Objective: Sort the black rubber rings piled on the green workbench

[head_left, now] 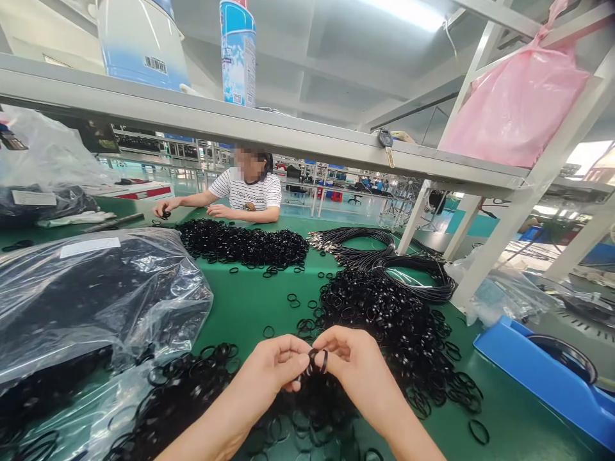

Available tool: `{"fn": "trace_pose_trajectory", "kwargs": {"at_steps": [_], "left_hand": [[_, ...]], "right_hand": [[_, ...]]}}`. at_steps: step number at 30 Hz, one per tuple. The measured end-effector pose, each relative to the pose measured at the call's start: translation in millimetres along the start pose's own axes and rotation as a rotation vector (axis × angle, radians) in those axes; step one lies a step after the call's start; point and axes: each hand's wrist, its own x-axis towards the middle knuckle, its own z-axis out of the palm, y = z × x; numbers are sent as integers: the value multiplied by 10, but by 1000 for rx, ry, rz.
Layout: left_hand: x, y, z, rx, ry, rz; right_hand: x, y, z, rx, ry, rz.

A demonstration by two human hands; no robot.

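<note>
My left hand (pixel 281 362) and my right hand (pixel 353 355) meet at the lower middle of the head view, fingertips almost touching. Thumb and fingers of both are pinched on small black rubber rings (pixel 323 362); how many they hold is hidden by the fingers. Right behind my right hand rises a large heap of loose black rings (pixel 384 314). A second pile of black rings (pixel 192 390) spreads beside my left forearm, and more lie below the hands. Single rings are scattered on the green table (pixel 254 294).
A clear plastic bag (pixel 120 275) of black parts lies left. Coiled black cables (pixel 418 275) and a blue bin (pixel 542 378) are at right. Across the table a person (pixel 250 192) sits behind another ring pile (pixel 240 243). A metal shelf (pixel 288 128) crosses overhead, holding a spray can (pixel 237 57).
</note>
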Motion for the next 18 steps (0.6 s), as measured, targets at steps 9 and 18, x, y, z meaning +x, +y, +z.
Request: {"fn": "trace_pose_trajectory", "kwargs": {"at_steps": [9,18], "left_hand": [[48,-116,-27,-63,70,123],[-39,-36,-55,314,-43,92]], "right_hand": [[55,57,37,71,138,-1],[77,218,-183,-434,168,-75]]}}
